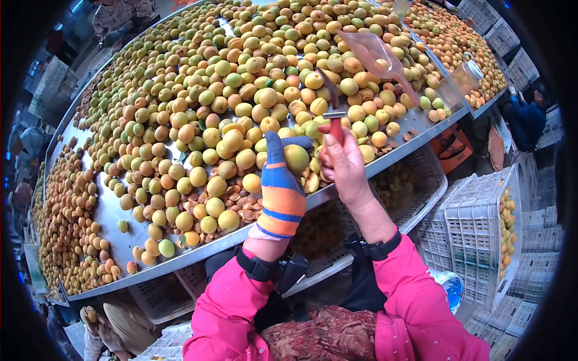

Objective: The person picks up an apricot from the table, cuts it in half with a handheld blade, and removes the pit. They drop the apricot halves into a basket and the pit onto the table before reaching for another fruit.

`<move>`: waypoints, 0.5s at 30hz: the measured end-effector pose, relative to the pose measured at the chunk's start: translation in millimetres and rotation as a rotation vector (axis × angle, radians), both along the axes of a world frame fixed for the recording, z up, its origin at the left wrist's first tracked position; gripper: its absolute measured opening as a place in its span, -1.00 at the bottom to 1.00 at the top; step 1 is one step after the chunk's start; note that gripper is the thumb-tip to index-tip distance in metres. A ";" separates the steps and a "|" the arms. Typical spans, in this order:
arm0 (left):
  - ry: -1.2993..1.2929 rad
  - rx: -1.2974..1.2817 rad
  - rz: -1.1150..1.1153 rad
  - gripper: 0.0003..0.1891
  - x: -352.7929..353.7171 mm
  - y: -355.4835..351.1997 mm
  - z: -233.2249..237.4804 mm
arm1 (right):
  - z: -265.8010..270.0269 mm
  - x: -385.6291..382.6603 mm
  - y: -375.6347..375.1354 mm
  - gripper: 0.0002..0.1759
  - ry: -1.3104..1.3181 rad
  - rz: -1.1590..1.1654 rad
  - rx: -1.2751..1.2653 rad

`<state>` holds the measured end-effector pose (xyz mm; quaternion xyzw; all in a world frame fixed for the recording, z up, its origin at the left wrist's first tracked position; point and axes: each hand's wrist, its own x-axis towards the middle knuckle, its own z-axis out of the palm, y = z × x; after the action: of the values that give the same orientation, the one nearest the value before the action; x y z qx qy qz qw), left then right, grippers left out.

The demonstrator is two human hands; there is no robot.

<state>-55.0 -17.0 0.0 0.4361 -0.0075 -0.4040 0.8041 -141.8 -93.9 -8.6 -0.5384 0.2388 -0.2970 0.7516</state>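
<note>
A long metal worktop (114, 210) slants across a crowded sorting hall. Nearly all of it is covered by loose yellow, green and orange apricots (241, 78). At the worktop's near edge lies a small scatter of brown pits (244, 204). On its far right end stand a clear plastic scoop (373, 51) and a glass jar (466, 75). Under the worktop's near edge sits a white slatted basket (415, 180), and to the right of the worktop white plastic crates (475, 234) are stacked, some holding fruit. Beyond the worktop's right end a person in blue (527, 120) is bent over.

Both hands are raised over the worktop's near edge and come out of pink sleeves. The left hand (280, 180) wears a blue and orange striped glove. Its fingers are curled round one greenish-yellow apricot (296, 157), which rests against the gloved fingertips. The right hand (343, 162) is bare and sits just beside that fruit, to its right. It is closed around the red handle of a small knife (335, 123), whose blade points away over the heap. Whether the blade touches the held fruit cannot be told.
</note>
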 end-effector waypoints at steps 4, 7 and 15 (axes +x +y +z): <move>0.062 -0.116 0.006 -0.44 16.8 2.6 1.1 | 1.6 -4.3 -0.1 -0.76 -0.120 -0.045 -0.144; -0.139 -0.133 0.053 -0.44 22.6 5.7 4.4 | 10.0 -14.0 -2.9 -0.77 -0.268 0.094 0.134; -0.601 0.011 0.170 -0.36 39.2 8.1 2.3 | 16.3 -22.0 23.1 -0.71 0.107 0.257 -0.256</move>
<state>-15.8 -8.9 2.3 0.5394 -0.2064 -0.1884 0.7943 -163.8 -70.8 7.6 -0.6707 0.1680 -0.1977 0.6949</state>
